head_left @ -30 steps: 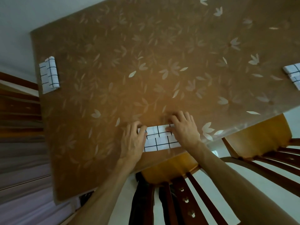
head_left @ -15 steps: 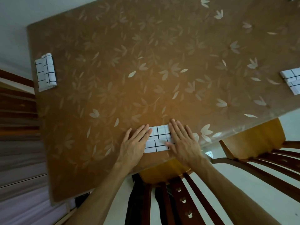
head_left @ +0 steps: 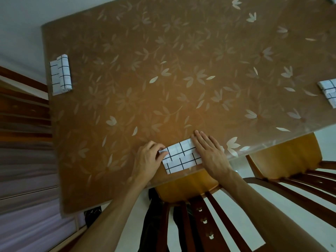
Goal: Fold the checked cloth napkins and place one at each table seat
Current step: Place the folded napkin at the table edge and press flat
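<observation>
Brown floral table (head_left: 163,51): the folded checked napkin (head_left: 181,157) is held between the 2 hands. Its end is pinched by the left hand (head_left: 148,158); the right hand (head_left: 209,151) is pressed flat on it. The pinched corner should be squared before release.

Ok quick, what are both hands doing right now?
Left hand: closed, pinching the left end of the folded napkin.
Right hand: open, pressing flat on the napkin's right end.

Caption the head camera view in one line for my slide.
Left hand pinches the napkin end, right hand presses it flat at the table edge.
</observation>
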### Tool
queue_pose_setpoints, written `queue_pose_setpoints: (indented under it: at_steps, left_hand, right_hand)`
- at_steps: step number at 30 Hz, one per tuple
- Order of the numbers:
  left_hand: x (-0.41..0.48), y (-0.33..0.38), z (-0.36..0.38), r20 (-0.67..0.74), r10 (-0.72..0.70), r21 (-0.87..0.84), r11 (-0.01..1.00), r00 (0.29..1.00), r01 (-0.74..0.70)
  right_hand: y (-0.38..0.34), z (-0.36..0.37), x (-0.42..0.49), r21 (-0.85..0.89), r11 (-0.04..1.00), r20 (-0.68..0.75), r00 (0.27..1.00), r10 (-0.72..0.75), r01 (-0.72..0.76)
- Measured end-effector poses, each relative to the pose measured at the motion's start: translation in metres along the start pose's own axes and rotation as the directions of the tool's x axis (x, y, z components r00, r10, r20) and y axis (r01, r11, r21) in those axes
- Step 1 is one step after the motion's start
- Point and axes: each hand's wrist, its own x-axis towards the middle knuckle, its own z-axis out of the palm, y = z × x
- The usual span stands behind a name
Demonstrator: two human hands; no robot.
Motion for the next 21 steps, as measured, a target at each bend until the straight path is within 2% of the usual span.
queue_pose_setpoints:
  at_steps: [6, 9, 15, 21]
  left_hand:
    - [-0.007, 0.017, -0.011, -0.089, -0.005, 0.044, 0.999, 0.996, 0.009]
    - [-0.015, 0.029, -0.022, -0.101, -0.003, 0.065, 0.998, 0.995, 0.01]
    - [-0.038, 0.054, -0.043, 0.08, -0.002, 0.028, 1.0, 0.997, 0.0]
    - [-0.067, 0.086, -0.052, 0.296, 0.008, 0.03, 0.999, 0.955, -0.018]
  right_hand:
    - [-0.004, -0.018, -0.004, 0.003, 1.0, -0.054, 0.998, -0.024, 0.024]
    - [-0.015, -0.038, -0.017, 0.083, 0.996, -0.069, 0.997, 0.032, -0.026]
    - [-0.035, -0.069, -0.06, 0.061, 0.994, 0.009, 0.996, 0.087, -0.088]
    - [-0.052, -0.093, -0.132, 0.203, 0.951, 0.016, 0.971, 0.237, -0.235]
